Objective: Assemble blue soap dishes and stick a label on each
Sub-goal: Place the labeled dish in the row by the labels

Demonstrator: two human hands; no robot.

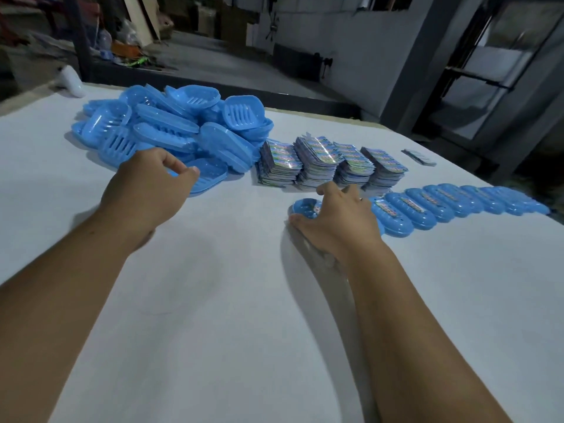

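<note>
Blue soap dishes lie in three places on our white table (213, 300): a loose pile (171, 126) at 11 o'clock, one dish (305, 206) at centre right, and a labelled row (457, 203) running toward 3 o'clock. Our left hand (146, 193) reaches the pile's near edge, fingers curled, pinching the rim of a tray (210, 175). Our right hand (338, 218) rests on the single dish, fingers spread and fairly straight. Label stacks (329, 163) sit at 12 o'clock of it.
</note>
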